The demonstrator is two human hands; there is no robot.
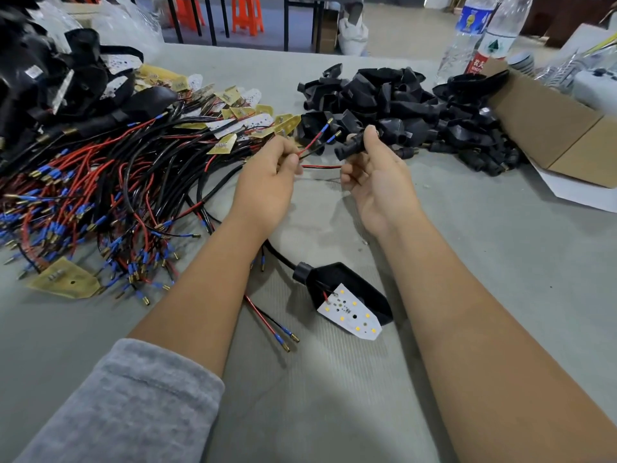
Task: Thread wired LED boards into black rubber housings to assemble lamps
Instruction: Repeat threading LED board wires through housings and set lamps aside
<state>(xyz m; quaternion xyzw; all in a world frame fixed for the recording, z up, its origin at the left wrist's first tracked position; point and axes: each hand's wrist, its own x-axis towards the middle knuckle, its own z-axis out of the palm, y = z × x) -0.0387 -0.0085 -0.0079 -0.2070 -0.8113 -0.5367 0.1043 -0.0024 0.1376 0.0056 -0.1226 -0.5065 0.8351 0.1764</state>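
Bare table [484, 262] right; wire heap [100, 182] left, housing pile [400, 105] ahead.

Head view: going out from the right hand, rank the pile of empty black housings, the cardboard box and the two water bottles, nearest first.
1. Pile of black housings: just beyond the right hand, which holds one housing.
2. Cardboard box: farther to the right, behind the pile's far end.
3. Water bottles: at the table's far right edge, farthest away.

Two bare forearms, left hand [267, 182] and right hand [374, 182] without gloves, rings or watch, left sleeve [133, 406] of soft grey fleece pushed up, right arm unsleeved
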